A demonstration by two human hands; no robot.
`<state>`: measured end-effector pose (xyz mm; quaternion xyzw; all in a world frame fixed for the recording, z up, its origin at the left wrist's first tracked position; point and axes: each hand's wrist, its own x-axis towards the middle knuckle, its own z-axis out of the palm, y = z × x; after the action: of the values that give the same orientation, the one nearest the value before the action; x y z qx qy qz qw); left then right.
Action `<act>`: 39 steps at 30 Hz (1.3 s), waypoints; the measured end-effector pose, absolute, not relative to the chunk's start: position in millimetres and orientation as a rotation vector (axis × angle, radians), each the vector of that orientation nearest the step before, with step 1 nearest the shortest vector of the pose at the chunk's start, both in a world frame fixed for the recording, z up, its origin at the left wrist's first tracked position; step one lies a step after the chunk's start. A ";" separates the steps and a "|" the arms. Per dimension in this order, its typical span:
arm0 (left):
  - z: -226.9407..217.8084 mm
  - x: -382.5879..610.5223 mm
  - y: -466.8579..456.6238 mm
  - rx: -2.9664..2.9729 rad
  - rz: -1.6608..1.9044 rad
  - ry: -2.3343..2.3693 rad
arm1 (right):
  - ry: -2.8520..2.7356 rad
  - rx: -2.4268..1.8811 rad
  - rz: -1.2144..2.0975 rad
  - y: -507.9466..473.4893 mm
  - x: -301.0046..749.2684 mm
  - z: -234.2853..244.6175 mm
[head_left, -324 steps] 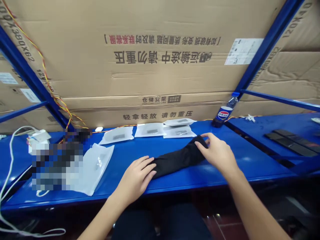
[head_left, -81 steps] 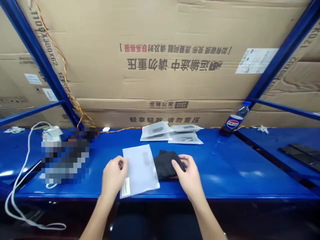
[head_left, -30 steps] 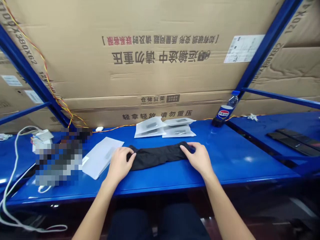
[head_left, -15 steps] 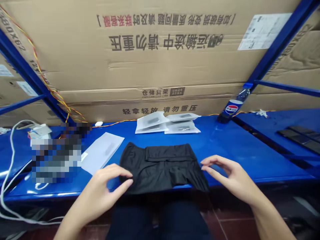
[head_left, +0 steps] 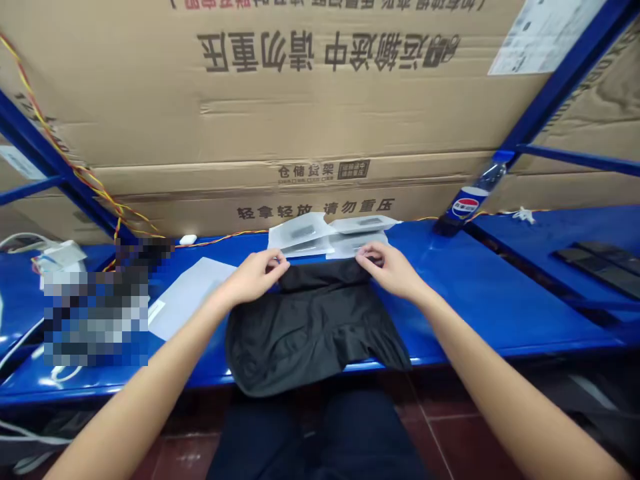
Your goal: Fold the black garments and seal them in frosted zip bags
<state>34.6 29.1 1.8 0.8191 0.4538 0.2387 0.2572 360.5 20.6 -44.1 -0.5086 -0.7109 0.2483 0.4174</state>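
A pair of black shorts [head_left: 310, 333] lay spread on a blue steel workbench [head_left: 500, 313], its soft, matte fabric rumpled and its near part hanging over the bench's near edge toward the person's dark trousers [head_left: 315, 433]. The left hand [head_left: 255, 273] was curled closed, its fingers pinching the far left of the shorts' upper edge. The right hand [head_left: 393, 267] gripped the far right of that edge in the same way, and the cloth there was folded over. Just beyond both hands lay a loose stack of frosted plastic bags [head_left: 327, 240], each with a dark shape showing through. Another flat frosted bag [head_left: 187, 297] lay to the left, close to the left forearm [head_left: 155, 360], and beyond it sat a pixelated, unreadable object [head_left: 95, 313]. At the far right stood a Pepsi bottle [head_left: 465, 203], tilted in view. Dark flat strips [head_left: 597, 263] rested on a separate blue shelf to the right. Printed corrugated cartons [head_left: 280, 113] filled the background.
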 end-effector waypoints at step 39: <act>-36.5 20.9 91.8 1.819 0.673 1.231 | -1.747 -1.444 1.148 69.0 364.3 -48.8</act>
<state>20.9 91.8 -36.5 0.7224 0.4888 0.2670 0.4097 364.3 69.0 -48.8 -0.5430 -0.6567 0.4316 0.2960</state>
